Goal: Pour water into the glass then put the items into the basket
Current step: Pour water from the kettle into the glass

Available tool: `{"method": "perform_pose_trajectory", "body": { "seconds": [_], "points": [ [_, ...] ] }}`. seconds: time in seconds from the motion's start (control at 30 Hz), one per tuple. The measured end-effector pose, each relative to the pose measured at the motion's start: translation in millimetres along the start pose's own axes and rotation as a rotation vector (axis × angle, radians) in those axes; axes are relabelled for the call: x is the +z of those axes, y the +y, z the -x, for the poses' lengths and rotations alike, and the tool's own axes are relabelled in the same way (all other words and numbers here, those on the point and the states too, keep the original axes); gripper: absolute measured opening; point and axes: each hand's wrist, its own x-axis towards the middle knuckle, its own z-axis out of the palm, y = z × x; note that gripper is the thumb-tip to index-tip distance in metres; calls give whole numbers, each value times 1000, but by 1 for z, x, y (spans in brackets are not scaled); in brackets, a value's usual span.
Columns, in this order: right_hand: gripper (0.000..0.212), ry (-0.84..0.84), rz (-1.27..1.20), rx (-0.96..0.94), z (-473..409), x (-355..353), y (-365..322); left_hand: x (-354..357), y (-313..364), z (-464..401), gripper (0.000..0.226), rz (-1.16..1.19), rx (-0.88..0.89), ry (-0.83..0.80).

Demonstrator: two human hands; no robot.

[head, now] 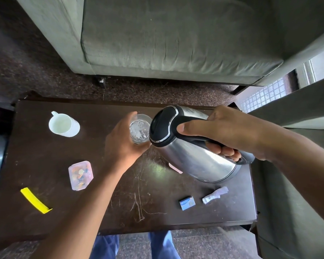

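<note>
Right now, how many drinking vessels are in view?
2. A white mug stands at the table's far left; a clear glass, held by the left hand, sits under the kettle. A pink-edged item behind the kettle is partly hidden.

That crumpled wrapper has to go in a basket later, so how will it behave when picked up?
The crumpled wrapper looks like thin, twisted film, so it is probably very light and floppy, sagging from a pinch. Its creased surface should give fingers some hold. Lying flat on the table beside the small blue box, it seems unlikely to roll, though a draught might shift it.
</note>
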Motion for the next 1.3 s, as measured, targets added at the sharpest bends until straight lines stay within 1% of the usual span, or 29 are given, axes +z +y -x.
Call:
{"method": "perform_pose_trajectory", "body": {
  "seconds": [0.43, 0.93, 1.3],
  "points": [
    [73, 3, -10, -11, -2, 0, 3, 0, 5, 1, 98, 40, -21, 0],
    [73, 0, -29, -4, -6, -1, 6, 3, -3, -4, 98, 24, -31, 0],
    [74, -3, -91, -12, -9, 4, 12, 9, -6, -6, 96, 34, -30, 2]
  ]
}}
